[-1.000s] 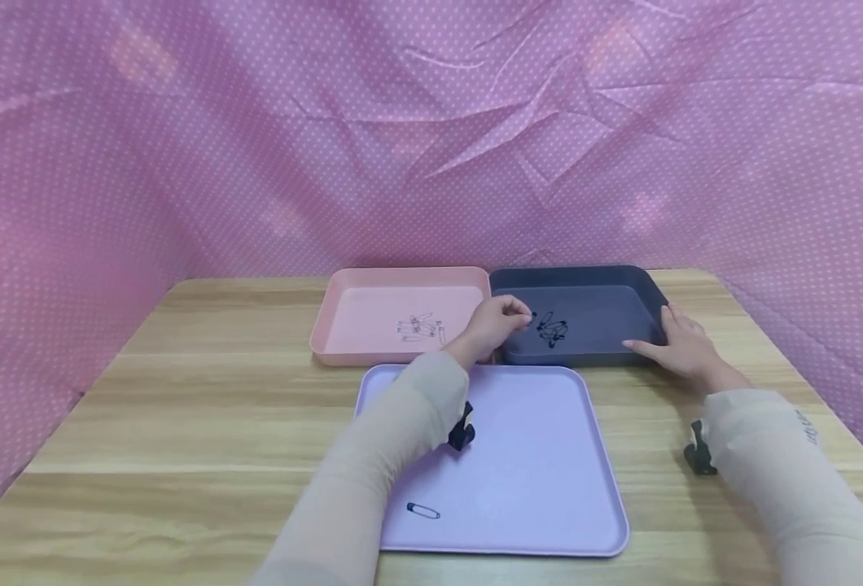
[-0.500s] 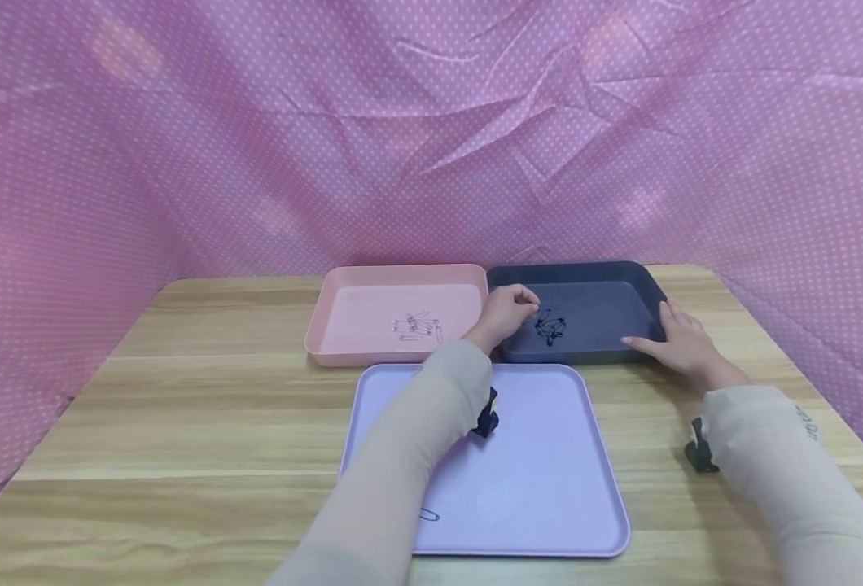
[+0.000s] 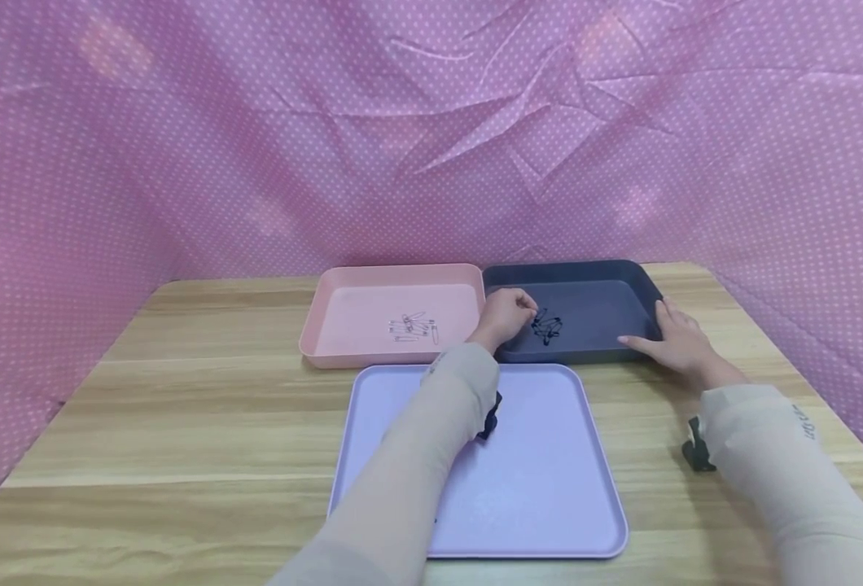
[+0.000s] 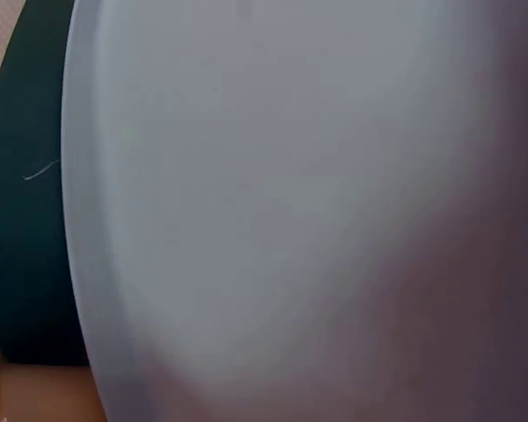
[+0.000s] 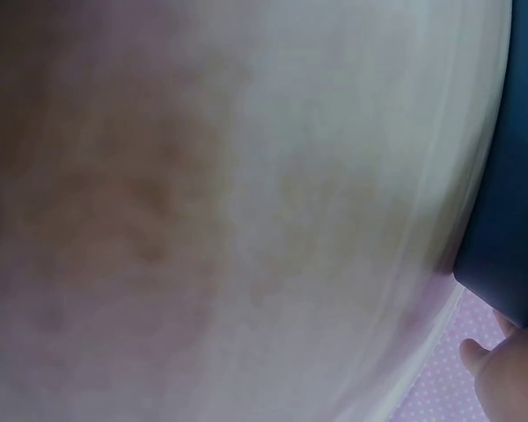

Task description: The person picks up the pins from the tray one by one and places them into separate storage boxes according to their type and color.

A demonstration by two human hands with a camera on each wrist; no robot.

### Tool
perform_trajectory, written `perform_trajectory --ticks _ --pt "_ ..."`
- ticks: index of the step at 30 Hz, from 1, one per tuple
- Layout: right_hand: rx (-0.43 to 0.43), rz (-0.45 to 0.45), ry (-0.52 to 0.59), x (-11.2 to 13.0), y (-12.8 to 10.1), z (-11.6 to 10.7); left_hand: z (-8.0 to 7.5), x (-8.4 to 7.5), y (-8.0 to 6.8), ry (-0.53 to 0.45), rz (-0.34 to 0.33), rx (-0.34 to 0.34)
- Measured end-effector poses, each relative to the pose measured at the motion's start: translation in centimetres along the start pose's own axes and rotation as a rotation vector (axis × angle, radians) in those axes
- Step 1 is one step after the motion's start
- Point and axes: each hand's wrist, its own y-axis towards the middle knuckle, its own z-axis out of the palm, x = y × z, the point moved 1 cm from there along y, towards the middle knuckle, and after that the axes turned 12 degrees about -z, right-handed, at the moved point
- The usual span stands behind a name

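In the head view my left hand [image 3: 506, 313] reaches over the left part of the dark tray [image 3: 600, 305], thumb and fingertips pinched together. The safety pin pinched there is mostly hidden by the fingers. Right beside the fingertips lies a small pile of black safety pins [image 3: 547, 327]. My right hand [image 3: 679, 342] rests at the dark tray's right front corner, thumb spread over the inside and fingers along the right rim. The left wrist view catches the dark tray's wall [image 4: 26, 246] with part of a hand below it. The right wrist view shows fingers at the tray's corner.
To the left, a pink tray [image 3: 314, 325] touches the dark one and holds several silvery safety pins [image 3: 411, 325]. A lilac tray [image 3: 541, 488] lies in front, partly under my left forearm. All stand on a wooden table [image 3: 182, 431] before a pink dotted cloth [image 3: 431, 163].
My left hand has moved slightly right and closer to the black pins, its forearm now covering the pin on the lilac tray. The right hand stays at the tray corner.
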Motion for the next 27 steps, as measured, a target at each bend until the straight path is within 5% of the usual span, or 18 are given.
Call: perform_trajectory --ticks 15,27 --pt "-0.007 0.001 -0.005 -0.03 0.0 -0.01 0.3 -0.28 -0.02 0.227 0.062 -0.028" --pt "0.005 0.01 0.0 -0.09 0.08 0.02 0.28 -0.36 -0.14 0.242 0.037 -0.004"
